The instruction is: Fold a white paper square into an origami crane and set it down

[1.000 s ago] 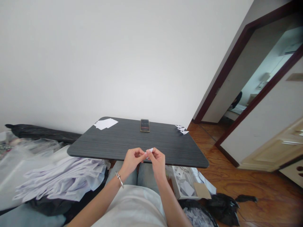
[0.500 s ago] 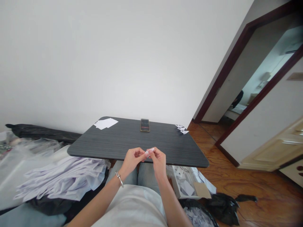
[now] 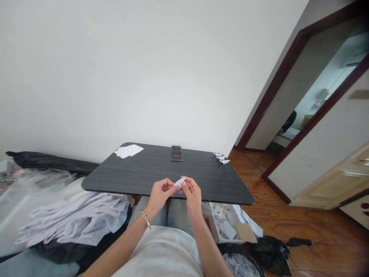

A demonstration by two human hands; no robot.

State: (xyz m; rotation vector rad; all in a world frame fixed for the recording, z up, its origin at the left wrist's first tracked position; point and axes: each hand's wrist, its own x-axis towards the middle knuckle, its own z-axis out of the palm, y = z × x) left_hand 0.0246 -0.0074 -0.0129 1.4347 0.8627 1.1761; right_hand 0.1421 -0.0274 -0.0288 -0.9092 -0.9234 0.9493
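Note:
A small folded piece of white paper point(image 3: 180, 182) is held between my two hands, just above the near edge of the dark table point(image 3: 138, 173). My left hand point(image 3: 161, 193) pinches its left end between thumb and fingers. My right hand point(image 3: 192, 194) grips the other end, thumb in front and fingers behind. Flat white paper sheets point(image 3: 129, 151) lie at the table's far left corner. Several small folded white paper pieces point(image 3: 221, 158) stand in a row at the far right.
A phone point(image 3: 176, 153) lies near the table's back edge by the wall. Piled white cloth point(image 3: 77, 215) is at the left. On the floor at right are a box of papers point(image 3: 215, 227), a black bag point(image 3: 272, 252) and a bin of paper scraps point(image 3: 240, 263).
The folded paper has turned in my fingers, and more of its flat white face now shows. My right thumb has shifted slightly down along it.

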